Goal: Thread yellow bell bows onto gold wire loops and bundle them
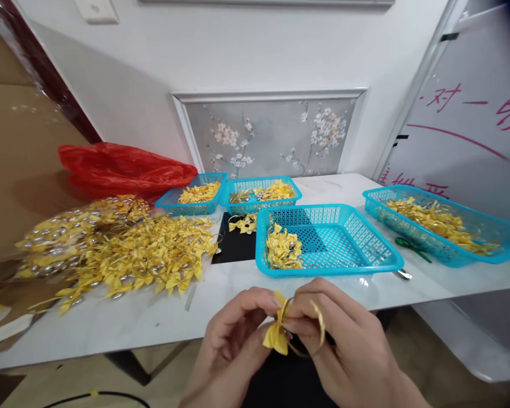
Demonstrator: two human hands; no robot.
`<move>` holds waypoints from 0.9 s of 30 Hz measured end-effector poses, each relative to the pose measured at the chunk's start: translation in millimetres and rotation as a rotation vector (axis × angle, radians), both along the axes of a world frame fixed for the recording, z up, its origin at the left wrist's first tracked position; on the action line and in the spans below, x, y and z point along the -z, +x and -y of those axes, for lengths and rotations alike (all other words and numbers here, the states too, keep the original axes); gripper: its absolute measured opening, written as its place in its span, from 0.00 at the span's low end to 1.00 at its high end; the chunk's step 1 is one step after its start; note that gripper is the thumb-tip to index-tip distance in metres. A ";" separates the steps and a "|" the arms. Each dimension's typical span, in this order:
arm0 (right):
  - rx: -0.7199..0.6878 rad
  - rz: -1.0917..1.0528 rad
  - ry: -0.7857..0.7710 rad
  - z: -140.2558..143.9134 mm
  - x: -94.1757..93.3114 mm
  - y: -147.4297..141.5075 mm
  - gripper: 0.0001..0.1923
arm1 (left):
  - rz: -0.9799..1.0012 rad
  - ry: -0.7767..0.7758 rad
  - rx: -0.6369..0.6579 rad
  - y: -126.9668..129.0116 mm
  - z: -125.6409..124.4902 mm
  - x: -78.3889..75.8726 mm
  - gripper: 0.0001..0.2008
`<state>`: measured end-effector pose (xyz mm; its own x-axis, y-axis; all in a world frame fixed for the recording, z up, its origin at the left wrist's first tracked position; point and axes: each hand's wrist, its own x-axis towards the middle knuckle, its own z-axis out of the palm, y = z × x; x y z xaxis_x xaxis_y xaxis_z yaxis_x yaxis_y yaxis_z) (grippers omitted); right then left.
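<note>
Currently left hand and right hand both pinch a small yellow ribbon bow, crinkled, with gold elastic loop attached.

A white wall rises behind the pale tabletop, with a grey panel of painted blossoms framed in white trim set into it. A whiteboard with pink writing leans at the right. Brown cardboard stands at the left. Tan floor shows below, under soft, even light.

Bare table edge between bow pile and blue basket.
</note>
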<state>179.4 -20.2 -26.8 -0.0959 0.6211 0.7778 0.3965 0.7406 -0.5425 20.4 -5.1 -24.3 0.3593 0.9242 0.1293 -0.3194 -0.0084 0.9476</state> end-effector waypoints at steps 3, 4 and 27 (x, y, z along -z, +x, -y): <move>0.012 -0.015 0.001 1.0 -0.8 -1.4 0.10 | -0.094 0.075 0.027 -1.0 1.6 -1.7 0.08; 0.012 -0.018 -0.002 1.5 -1.2 -1.9 0.10 | -0.115 0.083 0.016 -1.1 2.0 -2.5 0.08; -0.003 -0.111 -0.009 1.3 -7.3 4.5 0.09 | 0.146 -0.336 0.042 1.9 2.5 -7.8 0.07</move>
<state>183.9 -21.6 -19.5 -0.0110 0.6282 0.7780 0.3312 0.7364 -0.5899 22.3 -7.6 -16.5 0.3985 0.9084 -0.1264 -0.4448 0.3119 0.8395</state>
